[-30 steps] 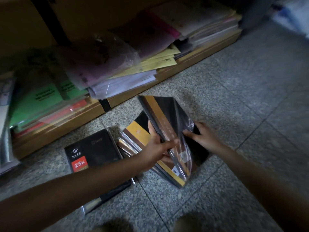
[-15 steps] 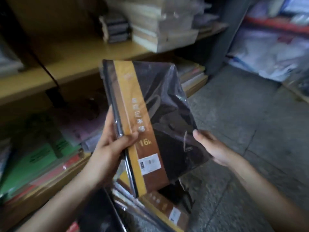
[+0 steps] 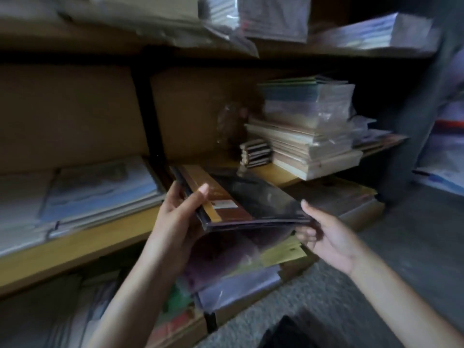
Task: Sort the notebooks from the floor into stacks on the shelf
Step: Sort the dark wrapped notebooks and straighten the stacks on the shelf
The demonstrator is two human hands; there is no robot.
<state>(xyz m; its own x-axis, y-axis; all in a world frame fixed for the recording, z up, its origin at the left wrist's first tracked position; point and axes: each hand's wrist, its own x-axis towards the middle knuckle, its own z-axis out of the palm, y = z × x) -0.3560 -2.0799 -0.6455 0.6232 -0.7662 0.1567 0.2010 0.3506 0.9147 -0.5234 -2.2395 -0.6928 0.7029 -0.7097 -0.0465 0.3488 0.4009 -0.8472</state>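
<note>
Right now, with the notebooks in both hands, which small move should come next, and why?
Probably slide the notebooks forward onto the bare part of the shelf beside the small stack: the left hand and right hand hold them nearly flat, close to that spot.

Two hands, left hand (image 3: 180,217) and right hand (image 3: 329,237); one plastic-wrapped black-and-gold notebook pack (image 3: 251,202); three wooden shelf boards, top board (image 3: 100,43), middle board (image 3: 88,239) and bottom board (image 3: 364,212); one black upright post (image 3: 148,109); one small dark notebook stack (image 3: 256,154); one tall pale paper stack (image 3: 308,136); two side-by-side pale piles (image 3: 100,189).
</note>
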